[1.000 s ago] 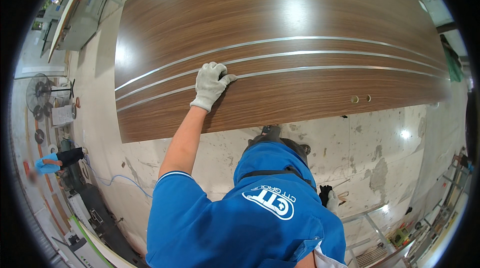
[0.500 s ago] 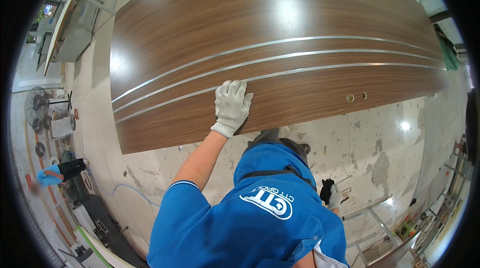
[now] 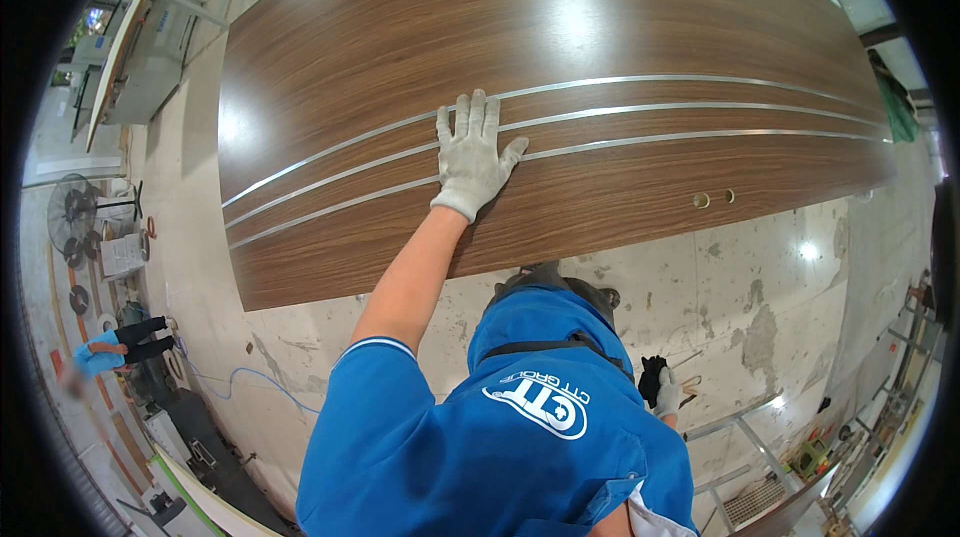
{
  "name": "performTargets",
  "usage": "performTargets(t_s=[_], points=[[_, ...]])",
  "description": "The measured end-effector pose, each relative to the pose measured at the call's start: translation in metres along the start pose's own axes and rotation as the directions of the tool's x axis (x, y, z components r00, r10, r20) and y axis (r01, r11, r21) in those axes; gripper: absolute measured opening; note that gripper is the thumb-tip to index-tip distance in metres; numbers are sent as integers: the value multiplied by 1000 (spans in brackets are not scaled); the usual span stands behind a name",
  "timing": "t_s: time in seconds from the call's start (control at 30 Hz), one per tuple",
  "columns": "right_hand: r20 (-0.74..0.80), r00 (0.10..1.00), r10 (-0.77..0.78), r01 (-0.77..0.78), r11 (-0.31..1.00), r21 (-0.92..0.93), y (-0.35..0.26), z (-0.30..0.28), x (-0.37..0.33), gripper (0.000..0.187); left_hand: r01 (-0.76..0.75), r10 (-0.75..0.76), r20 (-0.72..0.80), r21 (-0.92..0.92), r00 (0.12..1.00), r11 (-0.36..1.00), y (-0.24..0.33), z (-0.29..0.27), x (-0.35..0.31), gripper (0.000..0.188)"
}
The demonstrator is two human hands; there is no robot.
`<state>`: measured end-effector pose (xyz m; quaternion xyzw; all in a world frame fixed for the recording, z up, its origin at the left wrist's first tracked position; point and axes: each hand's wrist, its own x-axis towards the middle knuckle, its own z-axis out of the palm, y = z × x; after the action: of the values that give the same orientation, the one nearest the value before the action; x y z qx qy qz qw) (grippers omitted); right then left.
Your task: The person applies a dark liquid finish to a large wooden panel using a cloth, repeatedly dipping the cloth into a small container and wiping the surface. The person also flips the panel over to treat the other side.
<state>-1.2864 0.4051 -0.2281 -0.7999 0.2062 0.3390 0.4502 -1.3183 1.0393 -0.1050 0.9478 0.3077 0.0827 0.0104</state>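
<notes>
Bare concrete floor (image 3: 700,297), stained and patched, fills the workshop view; a large brown wood-grain door panel (image 3: 560,47) with three inlaid silver metal strips (image 3: 640,112) occupies the upper field from 9 o'clock to 3 o'clock. Two small round bored holes (image 3: 715,199) sit near its lower edge at 3 o'clock of the hand.

Left hand (image 3: 472,155), in a white knit work glove, lies flat on the panel face, fingers spread and extended across the strips. The grip is open: palm pressed to the surface, nothing enclosed. The bare forearm runs down to 7 o'clock into a blue short-sleeved work shirt (image 3: 500,437).

Right hand (image 3: 668,392), also gloved white, hangs low at 4 o'clock of the torso, closed on a small black object (image 3: 652,374) whose kind cannot be determined.

Handling assessment: the panel appears rigid, heavy and unwieldy for its breadth. The glossy veneer reflects light and is likely slippery under a flat palm and prone to scratching. A secure hold would be at the long edges or corners, not on the face or the metal strips.

At 8 o'clock, well apart, another person in blue (image 3: 110,347) is beside stacked equipment, with a pedestal fan (image 3: 72,222) at 9 o'clock.
</notes>
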Motion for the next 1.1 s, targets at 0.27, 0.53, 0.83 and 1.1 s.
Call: performTargets(t_s=[0.27,0.53,0.83,1.1], points=[[0,998,-59,59,997,-45,2,0,2,40,-22,22,5,6,1000,1000,2,1,-3,74],[-30,997,67,-66,997,50,3,11,-21,40,-142,148,35,-141,988,980,35,-16,-71,74],[-68,998,-3,2,1000,-15,-9,16,-4,40,-322,328,5,-173,945,931,80,-7,-34,77],[-72,996,-43,31,987,-160,1,10,-3,40,-387,406,78,-189,910,903,143,4,0,78]])
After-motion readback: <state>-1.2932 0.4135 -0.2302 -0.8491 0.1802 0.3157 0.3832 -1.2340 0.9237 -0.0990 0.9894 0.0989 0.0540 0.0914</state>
